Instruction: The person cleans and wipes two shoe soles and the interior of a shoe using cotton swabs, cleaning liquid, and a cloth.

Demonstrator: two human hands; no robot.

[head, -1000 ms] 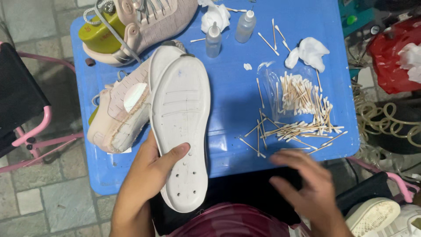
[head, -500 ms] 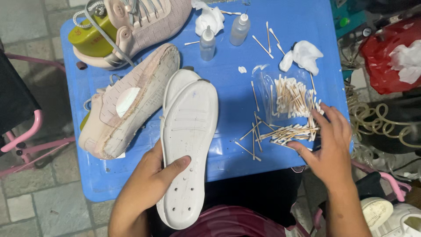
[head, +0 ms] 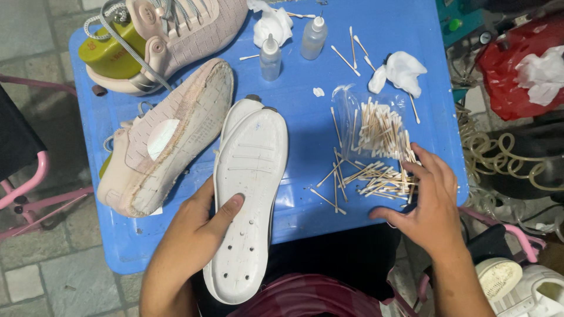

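Two hands: left hand (head: pixel 197 235) grips white sole (head: pixel 249 194); right hand (head: pixel 432 205), fingers spread, touches cotton swabs (head: pixel 379 176).

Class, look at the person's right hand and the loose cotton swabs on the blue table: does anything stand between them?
Nothing visible does. The right hand already rests its fingertips on the cotton swabs, with only bare blue table around the heap. The left hand holds the white sole, off to the side.

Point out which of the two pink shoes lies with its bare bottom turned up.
The nearer pink shoe, beside the white sole held by the left hand; the far shoe sits upright, laces showing.
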